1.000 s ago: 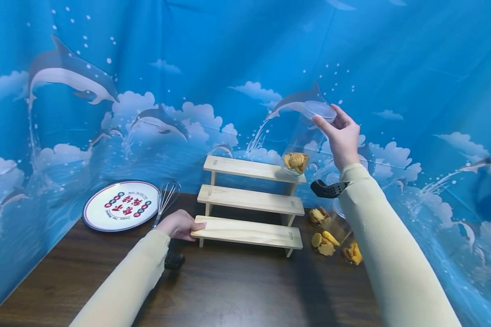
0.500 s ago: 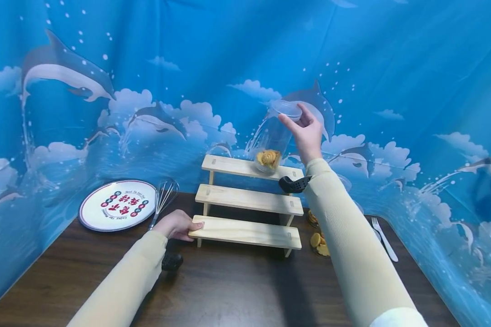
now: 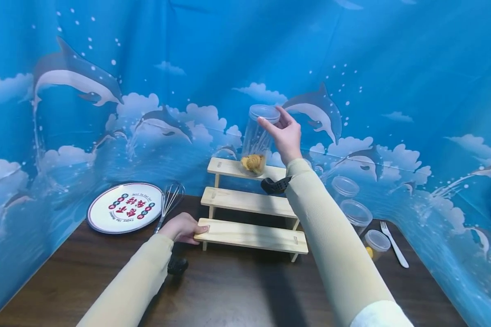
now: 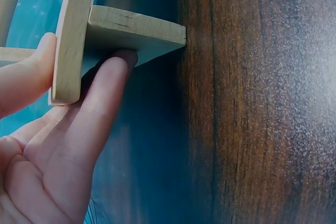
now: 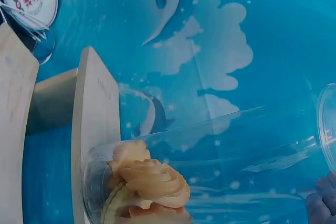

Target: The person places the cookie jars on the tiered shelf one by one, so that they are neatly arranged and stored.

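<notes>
My right hand holds a tall clear plastic jar by its lidded top, thumb on one side and fingers on the other. Yellow-brown cookies lie in the bottom of the jar. In the right wrist view the jar's base is at the top board of a three-step wooden rack; whether it bears its weight there I cannot tell. My left hand pinches the left end of the rack's lowest board, thumb above and fingers underneath.
Left of the rack lie a white oval plate with red lettering and a wire whisk. Several lidded clear jars, one a small jar, stand on the right, partly behind my right forearm. Beyond them lies a fork.
My right hand has carried the jar leftward along the top board, from its right end toward its middle. My left hand keeps its grip on the lowest board.
</notes>
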`<state>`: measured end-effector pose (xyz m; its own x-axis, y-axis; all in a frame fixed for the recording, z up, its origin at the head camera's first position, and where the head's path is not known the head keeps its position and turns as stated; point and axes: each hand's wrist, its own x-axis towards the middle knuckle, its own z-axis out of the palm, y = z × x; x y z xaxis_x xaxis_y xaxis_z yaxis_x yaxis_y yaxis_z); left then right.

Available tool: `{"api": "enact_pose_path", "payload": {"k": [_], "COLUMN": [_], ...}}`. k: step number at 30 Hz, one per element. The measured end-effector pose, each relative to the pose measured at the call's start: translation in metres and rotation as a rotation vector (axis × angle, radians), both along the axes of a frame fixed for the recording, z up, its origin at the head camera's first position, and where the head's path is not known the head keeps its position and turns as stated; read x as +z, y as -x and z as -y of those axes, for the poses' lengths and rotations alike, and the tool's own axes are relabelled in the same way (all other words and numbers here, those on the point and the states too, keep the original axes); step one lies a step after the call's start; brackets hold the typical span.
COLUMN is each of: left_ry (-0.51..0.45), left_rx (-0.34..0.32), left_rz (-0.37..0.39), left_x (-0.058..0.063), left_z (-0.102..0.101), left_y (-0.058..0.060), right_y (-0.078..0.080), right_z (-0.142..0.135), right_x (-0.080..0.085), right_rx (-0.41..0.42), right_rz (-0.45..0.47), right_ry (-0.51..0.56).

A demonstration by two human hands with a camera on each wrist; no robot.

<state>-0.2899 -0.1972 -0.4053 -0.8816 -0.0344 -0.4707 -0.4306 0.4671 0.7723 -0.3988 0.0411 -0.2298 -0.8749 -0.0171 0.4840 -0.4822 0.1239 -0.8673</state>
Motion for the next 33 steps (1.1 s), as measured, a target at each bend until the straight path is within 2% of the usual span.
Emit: {"api": "enact_pose_path", "payload": {"k": [9,18,24,33], "left_ry": [-0.003,-0.024,-0.027,-0.029], "left_rx": [-0.005,-0.026,-0.016,-0.019], "left_rz": [0.001,-0.008,-0.01,0.001], "left_x": [-0.002,0.0,-0.003,-0.001], "left_z": [-0.014,-0.015,-0.012,-0.001], "left_y": [0.003,0.003,0.002,0.001], "right_y": [0.0,-0.001,-0.005,-0.016], "right_z": [-0.006,-0.013,-0.017,-0.031], "right_x": [0.002,0.006,0.004,0.007], "right_rx": [-0.053,-0.036,0.005,0.073], "right_rz": [0.021,0.027,0.003,-0.04], "right_ry": [-0.076,-0.154,-0.103,-0.031]}}
